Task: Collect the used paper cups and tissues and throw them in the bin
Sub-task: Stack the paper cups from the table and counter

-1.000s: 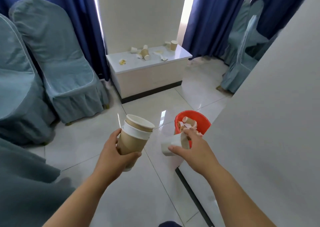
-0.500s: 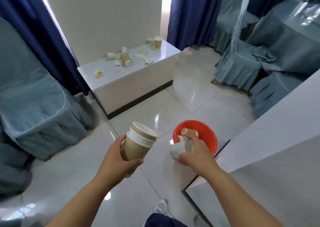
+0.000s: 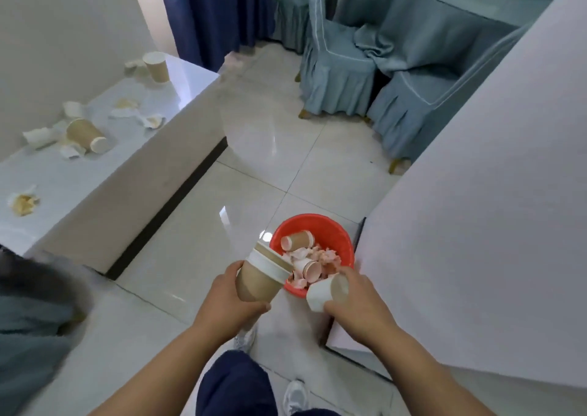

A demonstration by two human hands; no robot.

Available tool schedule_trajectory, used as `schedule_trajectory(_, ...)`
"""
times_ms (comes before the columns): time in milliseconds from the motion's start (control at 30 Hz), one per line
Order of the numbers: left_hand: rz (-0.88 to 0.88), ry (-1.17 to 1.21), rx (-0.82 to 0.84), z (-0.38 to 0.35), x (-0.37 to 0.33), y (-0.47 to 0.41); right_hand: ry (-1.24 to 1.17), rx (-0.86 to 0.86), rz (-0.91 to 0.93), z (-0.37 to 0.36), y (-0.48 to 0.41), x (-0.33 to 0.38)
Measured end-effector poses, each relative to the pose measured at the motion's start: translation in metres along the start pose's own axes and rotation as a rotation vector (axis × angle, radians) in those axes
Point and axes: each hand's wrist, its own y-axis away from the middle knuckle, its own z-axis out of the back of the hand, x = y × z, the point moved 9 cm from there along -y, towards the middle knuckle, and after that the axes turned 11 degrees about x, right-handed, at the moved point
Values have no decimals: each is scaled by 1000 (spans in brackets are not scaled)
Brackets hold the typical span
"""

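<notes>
Red bin beside white partition, littered counter apart; left hand round stacked brown cups, right hand round white cup.

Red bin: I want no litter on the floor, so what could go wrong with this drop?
The stacked brown cups in the left hand tilt over the near rim of the red bin; released now, one might clip it and roll onto the tiles. The white cup in the right hand is at that rim's edge and could miss.
</notes>
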Motion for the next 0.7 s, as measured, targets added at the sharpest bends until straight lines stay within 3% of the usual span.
schedule_trajectory(233,-92,-306,275,-1,-64,-98,-269,-180,-229,29,-24,-7)
schedule_trajectory(367,-167,-365,373,-13,-100,-137,-363,-223,-314,22,-30,-20)
schedule_trajectory(533,-178,-365,458,-37,-102,-172,-406,-217,-406,12,-36,-38)
schedule_trajectory(700,-74,-364,493,-39,-87,-166,-384,-147,-423,15,-60,-42)
